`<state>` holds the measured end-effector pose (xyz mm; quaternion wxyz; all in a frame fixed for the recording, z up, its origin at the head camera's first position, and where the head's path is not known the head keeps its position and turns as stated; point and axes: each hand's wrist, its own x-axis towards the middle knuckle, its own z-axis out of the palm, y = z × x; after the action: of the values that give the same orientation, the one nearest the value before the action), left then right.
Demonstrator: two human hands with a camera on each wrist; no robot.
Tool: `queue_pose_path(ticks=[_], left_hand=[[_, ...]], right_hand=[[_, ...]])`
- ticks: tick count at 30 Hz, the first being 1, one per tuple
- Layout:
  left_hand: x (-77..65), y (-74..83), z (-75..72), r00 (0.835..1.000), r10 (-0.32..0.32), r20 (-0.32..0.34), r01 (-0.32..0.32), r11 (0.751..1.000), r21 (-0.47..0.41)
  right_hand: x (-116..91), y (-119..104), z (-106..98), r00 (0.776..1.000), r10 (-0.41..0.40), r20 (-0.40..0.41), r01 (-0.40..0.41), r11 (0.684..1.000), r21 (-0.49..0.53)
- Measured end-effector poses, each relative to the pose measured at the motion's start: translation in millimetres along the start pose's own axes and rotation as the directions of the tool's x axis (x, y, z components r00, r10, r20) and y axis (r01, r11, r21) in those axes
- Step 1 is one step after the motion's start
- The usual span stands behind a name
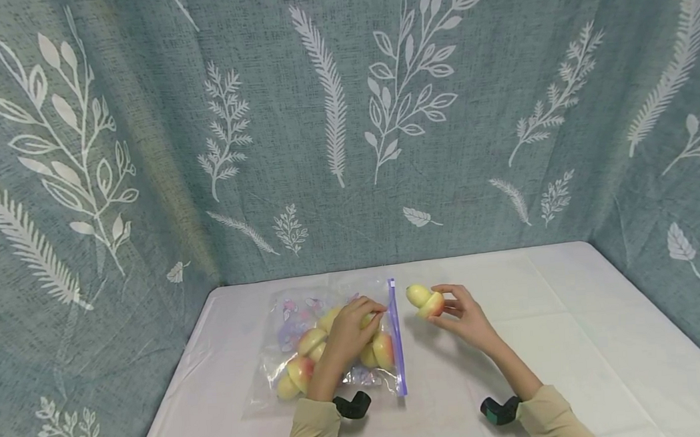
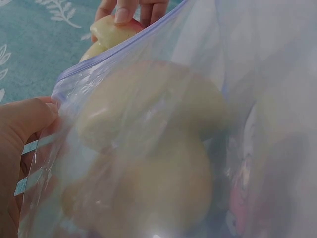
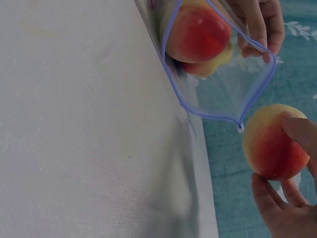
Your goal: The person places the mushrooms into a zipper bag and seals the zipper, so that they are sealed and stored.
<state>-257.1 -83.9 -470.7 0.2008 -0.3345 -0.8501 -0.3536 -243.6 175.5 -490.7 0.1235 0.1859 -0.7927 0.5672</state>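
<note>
A clear zip bag (image 1: 397, 349) with a purple zip edge lies on the white table, its mouth toward the right. Several yellow-and-red toy mushrooms (image 1: 301, 374) are inside. My left hand (image 1: 349, 332) reaches over the bag and pinches its upper rim between thumb and fingers. The right wrist view shows the purple zip edges (image 3: 181, 99) parted. Just outside the mouth, my right hand (image 1: 465, 315) grips another toy mushroom (image 1: 432, 305) by its rounded red-and-yellow cap, with the pale yellow stem pointing up and left. It is above the table, apart from the bag.
The white table (image 1: 550, 340) extends to the right of the bag. Grey-green leaf-patterned cloth (image 1: 351, 232) hangs behind the table and at both sides. A black camera is strapped near each wrist.
</note>
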Motion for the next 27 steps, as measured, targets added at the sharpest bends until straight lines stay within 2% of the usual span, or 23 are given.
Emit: queue_pose_path(ticks=[10,18,27], left_hand=[[-0.2,-1.7,1.8,0.998,0.053,-0.04,-0.052,0.998,0.029],[0.9,-2.9,1.6,0.999,0.042,-0.025,-0.042,0.999,0.009],[1.9,-1.8,1.2,0.998,0.054,-0.041,-0.053,0.998,0.021]], right_hand=[[0,-1,5,0.999,-0.006,0.049,0.007,1.0,-0.004],[-2,-29,6,0.994,0.03,0.106,-0.027,0.999,-0.028],[-2,-28,10,0.985,0.001,0.171,0.003,1.0,-0.02]])
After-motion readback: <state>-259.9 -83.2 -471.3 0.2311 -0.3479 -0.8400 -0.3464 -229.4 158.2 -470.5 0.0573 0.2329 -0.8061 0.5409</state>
